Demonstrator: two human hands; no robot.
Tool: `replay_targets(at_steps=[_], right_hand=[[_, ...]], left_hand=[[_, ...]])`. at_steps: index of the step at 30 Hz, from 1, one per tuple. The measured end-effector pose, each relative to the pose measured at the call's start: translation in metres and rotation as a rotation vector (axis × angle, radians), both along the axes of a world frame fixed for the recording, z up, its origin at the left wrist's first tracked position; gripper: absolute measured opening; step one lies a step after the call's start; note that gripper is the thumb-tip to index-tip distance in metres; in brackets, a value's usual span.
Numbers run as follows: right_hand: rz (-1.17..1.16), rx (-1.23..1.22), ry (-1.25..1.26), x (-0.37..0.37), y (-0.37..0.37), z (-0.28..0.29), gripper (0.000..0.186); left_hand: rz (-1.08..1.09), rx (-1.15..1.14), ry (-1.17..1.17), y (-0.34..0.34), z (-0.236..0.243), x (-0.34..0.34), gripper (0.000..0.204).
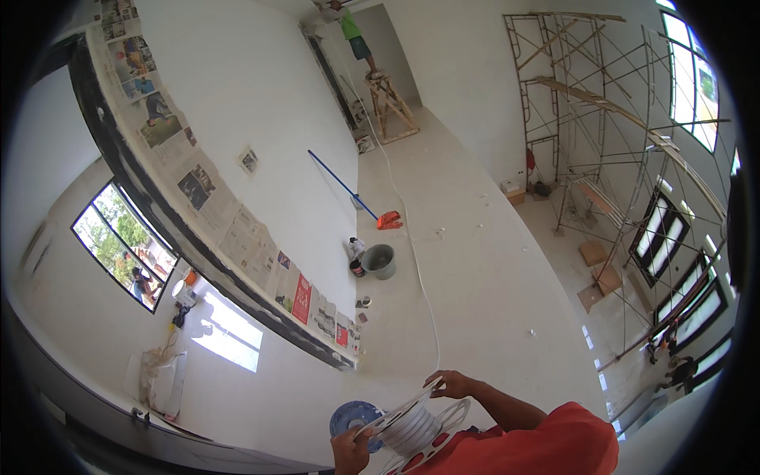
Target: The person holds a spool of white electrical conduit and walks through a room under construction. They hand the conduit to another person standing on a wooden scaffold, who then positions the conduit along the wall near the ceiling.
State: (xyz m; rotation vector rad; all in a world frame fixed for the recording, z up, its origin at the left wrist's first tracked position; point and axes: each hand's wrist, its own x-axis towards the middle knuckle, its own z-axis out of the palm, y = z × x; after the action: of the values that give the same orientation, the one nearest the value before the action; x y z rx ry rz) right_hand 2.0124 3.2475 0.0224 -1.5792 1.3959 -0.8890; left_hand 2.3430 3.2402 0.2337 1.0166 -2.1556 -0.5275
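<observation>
Along the lower edge of the view, a white cable reel (pixel 410 432) is held tilted in front of a red shirt (pixel 518 443), with wound turns showing between its open-spoked flanges. Its near flange is gripped at the lower left by the left hand (pixel 351 453) and at the upper right by the right hand (pixel 453 385), both closed on the rim; whether the cable is also pinched by the right fingers cannot be told. Just beside the reel, a blue disc-shaped object (pixel 354 418) is partly covered. From near the right hand, white cable (pixel 426 297) is laid over the pale floor (pixel 491 293), past a grey bucket (pixel 378 262) and just beside the orange-red head of a blue-poled tool (pixel 389 220), where it could be snagged if dragged sideways. Farther off, it is led close by a wooden trestle (pixel 392 107), on which a person in a green top (pixel 351 28) is borne; if the line were caught on a leg and pulled hard, footing could be upset. Loose turns could also be spilled over the flange if the reel were tipped further.
</observation>
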Motion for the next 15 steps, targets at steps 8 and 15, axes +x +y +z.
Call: replay_targets(at_steps=[8, 15], right_hand=[[-0.031, -0.005, -0.051, -0.001, -0.003, 0.003, 0.042], [-0.014, 0.047, -0.045, 0.012, -0.013, 0.006, 0.043]], left_hand=[[-0.013, 0.057, 0.046, -0.006, 0.003, -0.005, 0.026], [0.011, 0.085, -0.006, -0.007, 0.02, 0.005, 0.033]])
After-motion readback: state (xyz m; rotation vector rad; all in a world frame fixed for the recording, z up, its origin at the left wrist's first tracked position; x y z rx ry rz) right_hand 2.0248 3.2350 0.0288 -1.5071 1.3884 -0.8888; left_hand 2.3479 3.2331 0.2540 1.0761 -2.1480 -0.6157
